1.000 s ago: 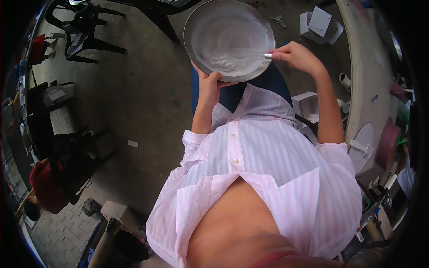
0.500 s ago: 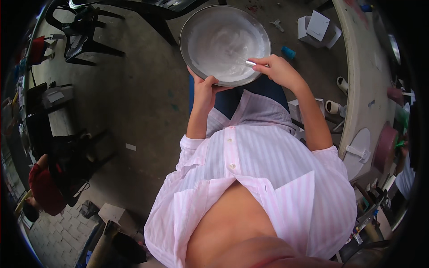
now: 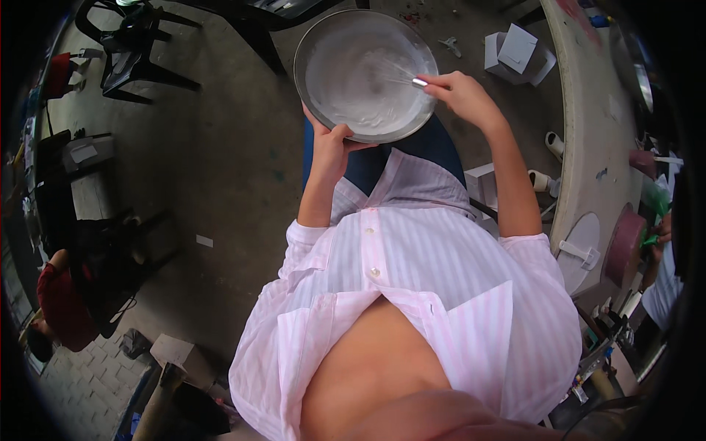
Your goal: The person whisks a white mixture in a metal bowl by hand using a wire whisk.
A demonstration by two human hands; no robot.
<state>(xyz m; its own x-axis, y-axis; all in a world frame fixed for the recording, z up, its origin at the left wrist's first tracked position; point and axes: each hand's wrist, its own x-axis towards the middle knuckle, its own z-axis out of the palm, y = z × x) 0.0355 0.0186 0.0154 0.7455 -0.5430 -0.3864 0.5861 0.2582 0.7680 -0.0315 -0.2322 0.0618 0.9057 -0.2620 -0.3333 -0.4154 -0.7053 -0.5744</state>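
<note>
A wide metal bowl (image 3: 303,82) rests over my lap, tilted a little toward me. Inside it a white creamy mixture (image 3: 360,110) coats the bottom and walls, with swirl marks in it. My left hand (image 3: 329,141) grips the bowl's near left rim, thumb over the edge and fingers underneath. In my right hand (image 3: 460,95) is a whisk (image 3: 419,82), held by its metal handle at the right rim. Its thin wires reach into the mixture and are partly blurred.
A long table (image 3: 588,147) runs along the right, bearing a pink round block (image 3: 625,246) and a white round board with a scraper. White boxes (image 3: 517,51) and pale shoes (image 3: 540,181) lie below. Dark chairs (image 3: 143,55) stand left, near a person in red (image 3: 66,305).
My right hand and the whisk have moved up and slightly right along the bowl's rim. The bowl has shifted slightly left, still held by my left hand.
</note>
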